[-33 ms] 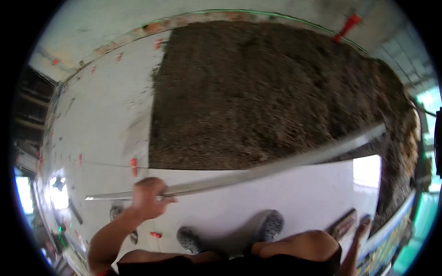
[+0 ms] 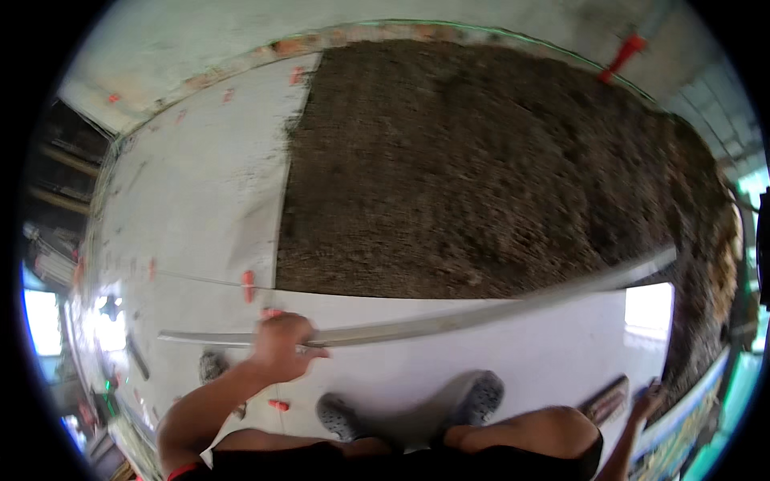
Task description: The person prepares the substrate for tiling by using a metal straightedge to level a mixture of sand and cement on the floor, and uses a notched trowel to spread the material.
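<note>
My left hand (image 2: 282,346) is closed around a long, pale metal straightedge (image 2: 449,321), which lies slantwise across the view over a large white tile (image 2: 545,353) and reaches the edge of a dark, rough mortar bed (image 2: 465,160). My right hand (image 2: 646,401) is low at the right, beside a wooden-looking block or float (image 2: 605,399); its fingers are small and smeared, so I cannot tell what they hold. My feet in grey clogs (image 2: 481,401) stand on the white tile.
More white tiles (image 2: 192,184) run along the left, with several red clips (image 2: 249,285) on them. A bare wall (image 2: 208,48) borders the far side, with a red fitting (image 2: 622,56) at upper right. Bright openings and assorted clutter line both sides of the view.
The straightedge's right end has dropped lower in the view and its left end has risen slightly. The floor, both hands and my feet appear shifted a little to the right.
</note>
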Available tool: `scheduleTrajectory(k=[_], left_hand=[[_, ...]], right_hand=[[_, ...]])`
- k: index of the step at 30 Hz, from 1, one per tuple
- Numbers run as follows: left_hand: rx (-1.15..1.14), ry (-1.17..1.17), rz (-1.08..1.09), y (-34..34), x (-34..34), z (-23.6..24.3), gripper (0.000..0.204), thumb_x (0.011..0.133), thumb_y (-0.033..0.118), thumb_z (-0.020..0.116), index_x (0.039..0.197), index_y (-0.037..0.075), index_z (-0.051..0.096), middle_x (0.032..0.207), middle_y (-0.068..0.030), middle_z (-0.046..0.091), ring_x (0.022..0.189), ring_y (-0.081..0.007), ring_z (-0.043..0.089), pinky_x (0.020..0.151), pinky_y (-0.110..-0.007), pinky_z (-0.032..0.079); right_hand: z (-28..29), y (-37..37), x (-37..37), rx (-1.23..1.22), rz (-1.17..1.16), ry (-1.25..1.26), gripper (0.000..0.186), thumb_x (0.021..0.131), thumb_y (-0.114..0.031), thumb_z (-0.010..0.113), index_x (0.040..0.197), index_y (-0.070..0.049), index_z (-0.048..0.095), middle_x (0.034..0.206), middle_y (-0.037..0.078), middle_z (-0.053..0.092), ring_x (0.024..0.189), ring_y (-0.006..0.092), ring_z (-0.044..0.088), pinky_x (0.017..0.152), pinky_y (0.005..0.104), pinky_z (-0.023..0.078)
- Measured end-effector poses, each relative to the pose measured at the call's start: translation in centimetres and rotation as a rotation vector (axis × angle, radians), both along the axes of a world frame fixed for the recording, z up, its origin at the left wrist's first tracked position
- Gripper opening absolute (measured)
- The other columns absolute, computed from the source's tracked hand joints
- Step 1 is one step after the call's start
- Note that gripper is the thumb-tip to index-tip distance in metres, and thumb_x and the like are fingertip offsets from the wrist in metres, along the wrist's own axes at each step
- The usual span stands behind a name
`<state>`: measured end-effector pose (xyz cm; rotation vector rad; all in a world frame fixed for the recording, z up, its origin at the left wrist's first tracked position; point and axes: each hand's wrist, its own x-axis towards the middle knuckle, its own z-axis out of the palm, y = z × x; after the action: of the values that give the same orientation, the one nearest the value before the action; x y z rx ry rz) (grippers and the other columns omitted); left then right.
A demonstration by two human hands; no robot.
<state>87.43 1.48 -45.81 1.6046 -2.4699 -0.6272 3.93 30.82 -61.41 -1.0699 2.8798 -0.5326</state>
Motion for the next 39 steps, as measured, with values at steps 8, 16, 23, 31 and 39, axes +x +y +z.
scheduleTrajectory(k=[8, 16, 23, 31, 39], left_hand=[[0.16, -0.156, -0.364, 1.6, -1.5, -6.8, 0.038, 0.084, 0.043, 0.069, 0.096, 0.009, 0.059, 0.091, -0.0062, 0.067, 0.098, -0.0276, 0.065, 0.099, -0.039, 0.047], [0.176, -0.179, -0.432, -2.2, -2.6, -14.4, 0.035, 0.084, 0.036, 0.07, 0.102, 0.008, 0.061, 0.095, -0.0065, 0.067, 0.101, -0.0244, 0.064, 0.11, -0.04, 0.036], [-0.018, -0.103, -0.268, -0.2, -4.9, -17.2, 0.033, 0.077, 0.033, 0.076, 0.098, 0.013, 0.061, 0.095, -0.0024, 0.062, 0.104, -0.0225, 0.06, 0.117, -0.056, 0.023], [-0.191, 0.047, -0.144, 0.4, -15.0, -19.0, 0.024, 0.079, 0.022, 0.07, 0.096, 0.011, 0.059, 0.1, -0.0052, 0.057, 0.115, -0.0281, 0.052, 0.116, -0.068, 0.016], [-0.157, 0.112, -0.26, -3.1, -19.9, -18.9, 0.026, 0.079, 0.018, 0.07, 0.1, 0.01, 0.058, 0.101, -0.0046, 0.054, 0.11, -0.0271, 0.051, 0.119, -0.063, 0.012]], right_hand=[[12.4, -16.0, 22.8, 0.515, 0.868, 0.058, 0.083, 0.062, -0.024, 0.091, 0.132, -0.004, 0.052, 0.13, 0.022, 0.052, 0.125, 0.0393, 0.048, 0.104, 0.0462, 0.04], [0.3, -8.8, 21.9, 0.438, 0.793, -0.131, 0.034, 0.063, -0.02, 0.088, 0.085, -0.003, 0.067, 0.078, 0.013, 0.065, 0.07, 0.0372, 0.063, 0.065, 0.0455, 0.05], [0.2, -5.4, 21.3, 0.562, 0.733, -0.218, 0.034, 0.07, -0.022, 0.084, 0.095, -0.007, 0.066, 0.085, 0.016, 0.067, 0.077, 0.0381, 0.065, 0.067, 0.047, 0.05], [0.8, -5.4, 22.7, 0.618, 0.615, -0.063, 0.032, 0.094, -0.037, 0.064, 0.112, -0.011, 0.064, 0.09, 0.022, 0.068, 0.08, 0.0465, 0.064, 0.068, 0.0554, 0.05], [-0.5, -6.6, 21.6, 0.808, 0.458, -0.082, 0.039, 0.092, -0.045, 0.063, 0.118, -0.016, 0.063, 0.097, 0.017, 0.07, 0.09, 0.0425, 0.066, 0.076, 0.0541, 0.052]])
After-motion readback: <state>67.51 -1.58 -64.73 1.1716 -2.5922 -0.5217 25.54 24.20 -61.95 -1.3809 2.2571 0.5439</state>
